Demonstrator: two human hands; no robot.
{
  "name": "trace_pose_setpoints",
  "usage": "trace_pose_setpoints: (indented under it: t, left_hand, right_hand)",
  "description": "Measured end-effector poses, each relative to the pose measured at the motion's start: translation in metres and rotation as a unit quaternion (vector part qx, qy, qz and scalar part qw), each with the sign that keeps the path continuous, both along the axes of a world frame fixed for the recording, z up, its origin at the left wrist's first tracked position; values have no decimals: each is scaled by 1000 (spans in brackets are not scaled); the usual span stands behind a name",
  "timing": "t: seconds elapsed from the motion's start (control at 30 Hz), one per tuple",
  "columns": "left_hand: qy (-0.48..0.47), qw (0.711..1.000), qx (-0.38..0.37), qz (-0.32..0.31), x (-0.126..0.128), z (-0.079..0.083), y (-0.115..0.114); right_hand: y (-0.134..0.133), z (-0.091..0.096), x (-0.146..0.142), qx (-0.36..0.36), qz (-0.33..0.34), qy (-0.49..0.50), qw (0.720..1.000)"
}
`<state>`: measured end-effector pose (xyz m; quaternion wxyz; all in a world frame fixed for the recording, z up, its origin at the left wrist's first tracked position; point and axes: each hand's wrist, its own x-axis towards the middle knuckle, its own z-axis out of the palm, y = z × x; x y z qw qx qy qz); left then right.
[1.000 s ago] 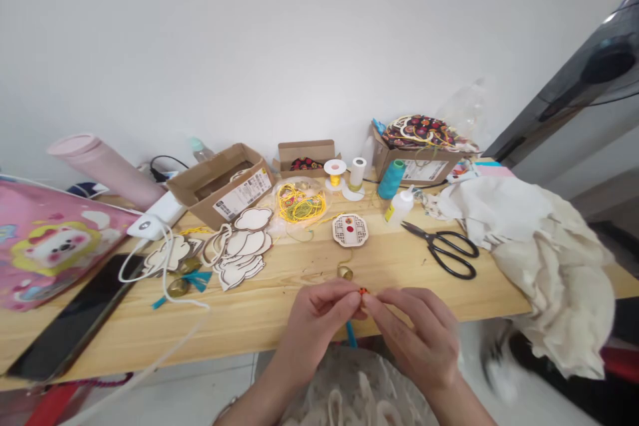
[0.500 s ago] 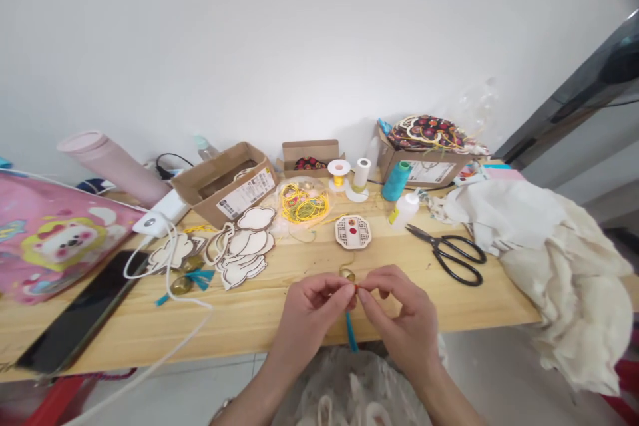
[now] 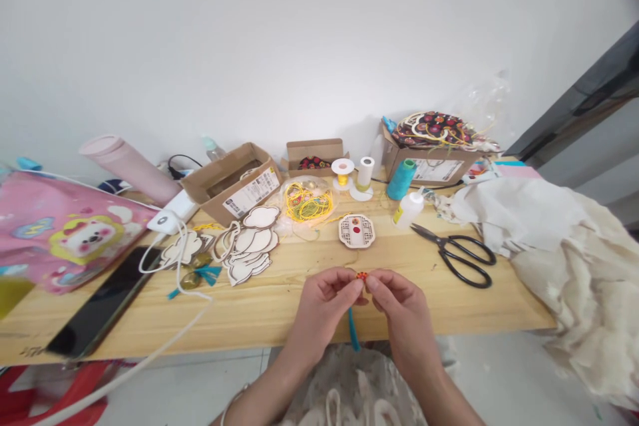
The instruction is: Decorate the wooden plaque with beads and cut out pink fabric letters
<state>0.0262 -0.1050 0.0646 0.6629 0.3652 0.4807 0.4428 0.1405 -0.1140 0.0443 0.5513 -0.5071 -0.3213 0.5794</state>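
Note:
My left hand [image 3: 329,299] and my right hand [image 3: 399,296] meet over the front of the wooden table, fingertips pinched on a small red and yellow patterned piece [image 3: 362,275]. From beneath my fingers a teal tassel [image 3: 354,329] hangs down past the table edge. Just behind my hands lies a pale wooden plaque [image 3: 357,231] with cut-out lattice sides and a red dot in its middle. Black-handled scissors [image 3: 456,256] rest to the right, blades partly apart. A white glue bottle [image 3: 409,210] stands behind them.
Teal thread [image 3: 401,180] and spools stand at the back, beside a bag of yellow cord [image 3: 307,203]. Cardboard boxes [image 3: 232,183] line the wall. Cloud-shaped wooden pieces [image 3: 249,246], a phone [image 3: 104,303] and a white cable [image 3: 194,319] lie left; cream cloth [image 3: 574,259] drapes right.
The red and yellow piece has come into clearer view between my fingertips. The brass-coloured bell seen behind my fingers before is now hidden. The whole view has shifted slightly.

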Motion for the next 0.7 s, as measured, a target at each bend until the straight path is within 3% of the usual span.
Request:
trace_pose_setpoints:
  t: [0.27, 0.7]
  left_hand:
    - [78, 996, 18, -35, 0, 2, 4]
    - [21, 1000, -2, -19, -1, -2, 0]
  right_hand:
    - [3, 5, 4, -20, 13, 7, 1000]
    - [4, -2, 2, -69, 21, 64, 995]
